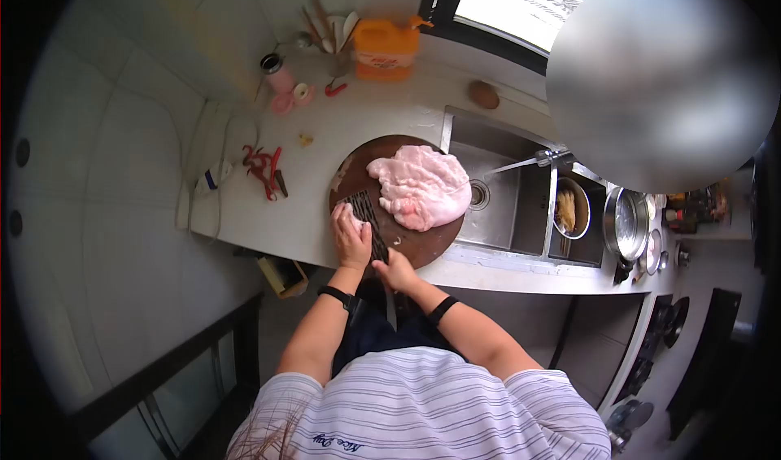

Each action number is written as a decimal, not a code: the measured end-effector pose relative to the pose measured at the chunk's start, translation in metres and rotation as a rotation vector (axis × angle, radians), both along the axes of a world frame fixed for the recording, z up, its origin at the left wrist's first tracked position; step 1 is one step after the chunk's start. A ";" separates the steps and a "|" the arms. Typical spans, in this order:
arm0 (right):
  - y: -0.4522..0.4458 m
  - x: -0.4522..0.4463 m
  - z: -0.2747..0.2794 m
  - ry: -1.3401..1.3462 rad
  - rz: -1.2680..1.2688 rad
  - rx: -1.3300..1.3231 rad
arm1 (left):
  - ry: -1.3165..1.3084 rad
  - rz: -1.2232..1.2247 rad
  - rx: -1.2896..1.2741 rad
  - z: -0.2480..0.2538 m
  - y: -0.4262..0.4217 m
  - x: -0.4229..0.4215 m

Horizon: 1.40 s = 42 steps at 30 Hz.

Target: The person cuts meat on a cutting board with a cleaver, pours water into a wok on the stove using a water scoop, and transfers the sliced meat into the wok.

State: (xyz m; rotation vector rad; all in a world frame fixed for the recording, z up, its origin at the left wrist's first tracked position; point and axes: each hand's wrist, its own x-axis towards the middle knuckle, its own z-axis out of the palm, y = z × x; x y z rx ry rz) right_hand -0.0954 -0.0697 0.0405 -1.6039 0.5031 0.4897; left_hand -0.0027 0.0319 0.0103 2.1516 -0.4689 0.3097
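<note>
A large pale pink piece of raw meat or skin (419, 187) lies on a round brown cutting board (439, 247) at the counter's front edge. To its left, a dark patterned cleaver (361, 208) rests over the board. My right hand (395, 270) is closed round the cleaver's handle at the board's near edge. Against the left part of the blade is my left hand (351, 234), its fingers bent together over a small whitish piece, mostly hidden.
Red chillies (262, 167) lie left of the board. Behind stand an orange jug (386, 49) and a pink flask (277, 74). On the right are a metal sink (492, 216), a bowl (571, 208) and a steel pot (626, 222).
</note>
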 end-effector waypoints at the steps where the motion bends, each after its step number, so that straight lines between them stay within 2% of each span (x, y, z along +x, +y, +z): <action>1: 0.007 0.000 -0.003 -0.009 -0.031 0.083 | -0.006 0.033 0.006 -0.005 0.001 0.001; 2: 0.012 0.000 -0.005 -0.003 -0.075 0.134 | -0.013 0.061 0.007 -0.009 0.001 0.002; 4: 0.005 -0.001 0.008 -0.022 -0.052 0.025 | -0.114 -0.015 0.089 -0.027 0.004 0.006; 6: -0.009 -0.016 0.005 -0.052 -0.098 0.004 | -0.024 -0.009 -0.013 -0.001 -0.019 -0.009; 7: -0.009 -0.028 -0.001 -0.118 -0.096 -0.040 | -0.089 -0.071 -0.012 0.003 -0.021 -0.017; 10: -0.038 -0.064 0.044 -0.089 -0.227 0.171 | -0.019 -0.157 -0.022 0.053 -0.062 -0.051; 11: -0.051 -0.069 0.054 -0.121 -0.245 0.235 | -0.032 -0.193 -0.050 0.071 -0.081 -0.055; 13: -0.084 -0.087 0.096 -0.132 -0.278 0.126 | -0.079 -0.292 -0.041 0.103 -0.125 -0.068; 14: -0.096 -0.093 0.095 -0.144 -0.343 0.134 | -0.117 -0.342 -0.032 0.123 -0.147 -0.071; 17: -0.151 -0.146 0.142 -0.259 -0.575 0.143 | -0.172 -0.567 -0.122 0.168 -0.225 -0.116; 22: -0.266 -0.252 0.166 -0.445 -0.890 0.118 | -0.220 -0.843 -0.224 0.216 -0.376 -0.225; 26: -0.379 -0.349 0.177 -0.468 -1.027 -0.016 | -0.282 -0.966 -0.318 0.225 -0.511 -0.326; 29: -0.457 -0.413 0.208 -0.499 -1.119 -0.131 | -0.261 -1.073 -0.365 0.238 -0.605 -0.396; 31: -0.511 -0.445 0.209 -0.516 -1.204 -0.133 | -0.169 -1.091 -0.385 0.240 -0.665 -0.439; 33: -0.560 -0.472 0.210 -0.440 -1.309 -0.150 | -0.234 -1.101 -0.378 0.240 -0.723 -0.469; 38: -0.678 -0.523 0.187 -0.433 -1.436 -0.206 | -0.164 -1.103 -0.223 0.209 -0.861 -0.523; 39: -0.702 -0.531 0.177 -0.410 -1.466 -0.281 | -0.162 -1.087 -0.237 0.208 -0.881 -0.532; 42: -0.758 -0.564 0.158 -0.338 -1.475 -0.272 | -0.081 -1.017 -0.259 0.156 -0.961 -0.549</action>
